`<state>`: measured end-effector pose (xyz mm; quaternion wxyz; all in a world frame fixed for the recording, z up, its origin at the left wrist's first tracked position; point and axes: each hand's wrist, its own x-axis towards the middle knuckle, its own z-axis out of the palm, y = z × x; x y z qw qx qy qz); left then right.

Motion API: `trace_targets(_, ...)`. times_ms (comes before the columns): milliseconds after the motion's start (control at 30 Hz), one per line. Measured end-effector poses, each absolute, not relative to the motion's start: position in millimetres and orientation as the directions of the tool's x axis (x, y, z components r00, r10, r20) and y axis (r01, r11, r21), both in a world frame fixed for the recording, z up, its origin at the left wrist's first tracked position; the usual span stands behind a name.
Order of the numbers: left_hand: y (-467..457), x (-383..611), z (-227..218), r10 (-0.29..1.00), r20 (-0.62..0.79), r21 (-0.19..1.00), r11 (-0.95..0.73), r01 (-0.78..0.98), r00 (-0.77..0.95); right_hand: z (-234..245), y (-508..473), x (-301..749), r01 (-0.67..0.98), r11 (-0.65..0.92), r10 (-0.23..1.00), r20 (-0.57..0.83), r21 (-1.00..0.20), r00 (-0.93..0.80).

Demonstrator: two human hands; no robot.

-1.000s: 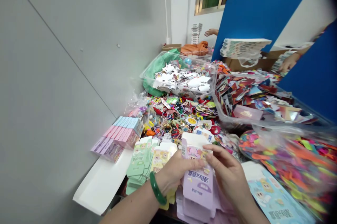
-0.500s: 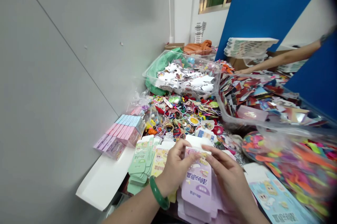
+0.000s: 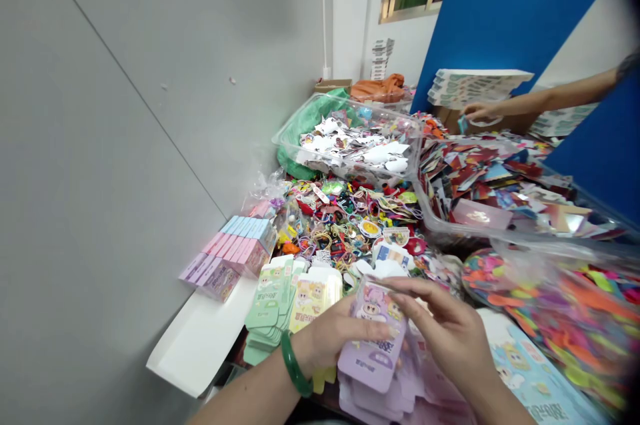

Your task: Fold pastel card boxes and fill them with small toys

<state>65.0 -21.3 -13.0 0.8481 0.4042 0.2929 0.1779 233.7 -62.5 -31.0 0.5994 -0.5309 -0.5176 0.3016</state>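
Observation:
A small purple cardboard box (image 3: 375, 338) with cartoon figures printed on it is in my left hand (image 3: 334, 335), thumb across its front. The fingers of my right hand (image 3: 445, 322) close on its top right edge, where the flaps are partly hidden. Beneath it lies a pile of flat purple boxes (image 3: 367, 405), with pink ones (image 3: 440, 385) beside them under my right hand. Left of my left hand are a yellow flat box stack (image 3: 315, 292) and a green flat box stack (image 3: 270, 298). Light blue flat boxes (image 3: 530, 372) lie right of my right hand.
Finished-looking boxes (image 3: 233, 248) stand in a white tray (image 3: 195, 345) by the grey wall. Small trinkets (image 3: 345, 218) cover the middle. Clear bins (image 3: 425, 202) hold paper pieces; a bag (image 3: 565, 312) holds colourful items. Another person's hand (image 3: 480, 112) holds something small and blue.
The purple box has tilted and come lower, and its white top flap no longer stands up. My left thumb now lies across its front. The other person's hand has lifted from the bin.

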Motion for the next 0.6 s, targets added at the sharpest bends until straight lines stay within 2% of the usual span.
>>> trace_targets(100,-20.1,62.5,-12.5,0.611,-0.292,0.855,0.512,-0.086,0.735,-23.5,-62.1,237.4,0.184,0.308,0.923,0.340,-0.934,0.180)
trace_targets(200,-18.7,59.0,-9.5,0.588,-0.243,0.910,0.413,-0.027,0.772,-12.5,-59.8,238.8,0.058,0.236,0.960,0.242,-0.970,0.139)
trace_targets(300,-17.9,57.5,-4.9,0.548,-0.243,0.922,0.387,0.015,0.800,-5.4,-57.4,237.7,-0.027,0.173,0.977,0.168,-0.984,0.133)
trace_targets(467,-17.8,60.1,-1.7,0.585,-0.300,0.874,0.486,-0.030,0.754,-7.6,-58.7,235.8,0.079,0.313,0.934,0.322,-0.947,0.158)
trace_targets(600,-19.4,62.1,-4.6,0.596,-0.310,0.880,0.474,-0.013,0.741,-11.2,-60.5,238.8,0.153,0.331,0.927,0.351,-0.931,0.130)
